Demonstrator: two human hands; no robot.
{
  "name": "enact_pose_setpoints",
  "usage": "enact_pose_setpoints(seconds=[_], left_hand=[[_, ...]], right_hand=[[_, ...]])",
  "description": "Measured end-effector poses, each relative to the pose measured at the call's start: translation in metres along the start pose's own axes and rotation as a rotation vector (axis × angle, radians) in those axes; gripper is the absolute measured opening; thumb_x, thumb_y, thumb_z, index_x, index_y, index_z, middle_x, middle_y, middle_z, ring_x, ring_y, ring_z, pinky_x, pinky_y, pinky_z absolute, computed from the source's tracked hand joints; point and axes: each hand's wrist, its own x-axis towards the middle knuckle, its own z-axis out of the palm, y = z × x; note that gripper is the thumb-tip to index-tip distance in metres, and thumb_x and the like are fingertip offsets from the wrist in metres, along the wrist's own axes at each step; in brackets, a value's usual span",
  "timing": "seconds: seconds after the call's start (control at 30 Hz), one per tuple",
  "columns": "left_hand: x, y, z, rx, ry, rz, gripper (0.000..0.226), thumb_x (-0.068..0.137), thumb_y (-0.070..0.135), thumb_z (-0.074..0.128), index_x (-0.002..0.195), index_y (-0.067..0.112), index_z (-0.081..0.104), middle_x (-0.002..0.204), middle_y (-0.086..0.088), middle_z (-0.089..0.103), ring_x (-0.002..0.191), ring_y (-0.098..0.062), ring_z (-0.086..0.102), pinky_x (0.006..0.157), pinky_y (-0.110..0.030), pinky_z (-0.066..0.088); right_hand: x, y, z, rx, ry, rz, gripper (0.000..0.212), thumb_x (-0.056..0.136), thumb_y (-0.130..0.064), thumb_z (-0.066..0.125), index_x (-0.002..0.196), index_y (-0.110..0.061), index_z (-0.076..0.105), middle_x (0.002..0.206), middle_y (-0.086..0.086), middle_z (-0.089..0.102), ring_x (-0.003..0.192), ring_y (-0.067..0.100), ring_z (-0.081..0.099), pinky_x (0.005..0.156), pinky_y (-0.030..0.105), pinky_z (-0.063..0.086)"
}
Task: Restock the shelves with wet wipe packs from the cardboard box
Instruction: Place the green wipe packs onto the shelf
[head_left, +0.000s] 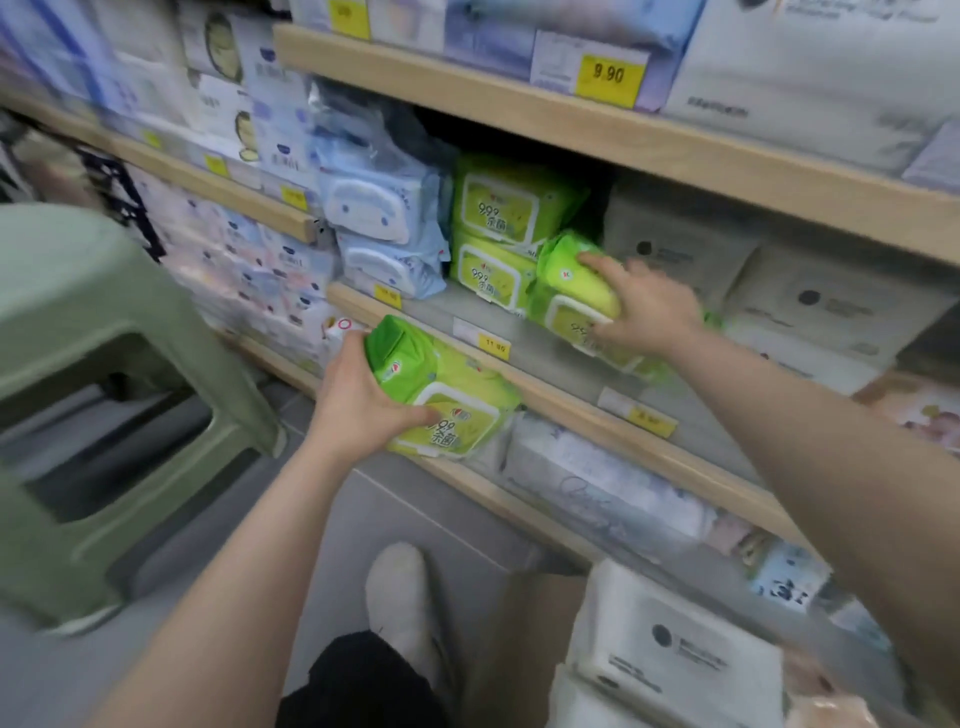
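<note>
Both hands are busy with green wet wipe packs at a wooden shelf (561, 397). Reaching in, the right hand (644, 306) lies with its fingers curved over one green pack (576, 275), which sits tilted on top of another green pack (582, 325) lying near the shelf's front. Lower down, the left hand (363, 400) grips a further green pack (447, 395) from the side, thumb across its lid, holding it just in front of the shelf edge, not yet on the shelf. Behind these, two more green packs (509, 234) stand stacked, with blue packs (384, 228) to their left and grey packs (727, 260) to their right. Judging by the tilt, the pack under the right hand could slide off its neighbour and drop over the edge if let go before it is pushed flat. The left hand's pack may catch the shelf lip or the yellow price tag (493, 344) going in. A green stool (104, 395) stands close by on the left, and a white pack (675, 644) lies below near the person's foot.
</note>
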Motion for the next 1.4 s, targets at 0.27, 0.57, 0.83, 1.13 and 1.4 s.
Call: enact_pose_setpoints(seconds=[0.27,0.57,0.83,1.13,1.4], left_hand=[[0.001,-0.008,0.002,-0.023,-0.027,-0.036,0.086,0.039,0.032,0.093,0.104,0.024,0.038,0.104,0.004,0.055,0.097,-0.018,0.053,0.08,-0.03,0.043],[-0.004,-0.013,-0.009,-0.101,-0.004,-0.087,0.096,0.04,0.031,0.094,0.119,0.017,0.041,0.113,0.0,0.056,0.104,-0.02,0.054,0.082,-0.03,0.041],[0.004,-0.032,-0.037,-0.128,0.1,-0.137,0.089,0.031,0.038,0.088,0.104,0.022,0.04,0.095,0.01,0.054,0.092,-0.015,0.054,0.072,-0.026,0.04],[0.005,-0.034,-0.033,-0.175,0.069,-0.145,0.083,0.038,0.03,0.094,0.102,0.024,0.042,0.096,0.013,0.058,0.089,-0.009,0.058,0.066,-0.02,0.042],[-0.007,-0.003,-0.016,-0.32,-0.008,-0.187,0.094,0.033,0.038,0.092,0.112,0.026,0.044,0.107,0.008,0.06,0.101,-0.015,0.059,0.087,-0.03,0.047]], right_hand=[[0.042,-0.017,0.06,0.027,-0.138,-0.064,0.069,0.09,-0.042,0.056,0.147,-0.04,0.019,0.156,0.01,0.021,0.141,0.034,0.023,0.113,0.058,0.017],[-0.001,-0.002,0.067,0.518,0.034,0.328,0.061,0.085,-0.04,0.064,0.139,-0.023,0.042,0.135,0.023,0.036,0.108,0.04,0.055,0.1,0.036,0.039],[0.063,-0.08,0.077,0.562,0.033,0.172,0.052,0.092,-0.03,0.058,0.141,-0.024,0.042,0.14,0.024,0.033,0.117,0.039,0.05,0.104,0.036,0.037],[0.062,-0.078,0.076,0.583,-0.028,0.136,0.068,0.091,-0.045,0.055,0.149,-0.032,0.022,0.154,0.018,0.02,0.138,0.035,0.03,0.112,0.041,0.028],[-0.079,-0.082,0.059,1.202,-0.365,0.25,0.083,0.069,-0.055,0.074,0.137,-0.022,0.041,0.128,-0.006,0.055,0.108,0.011,0.057,0.082,0.029,0.05]])
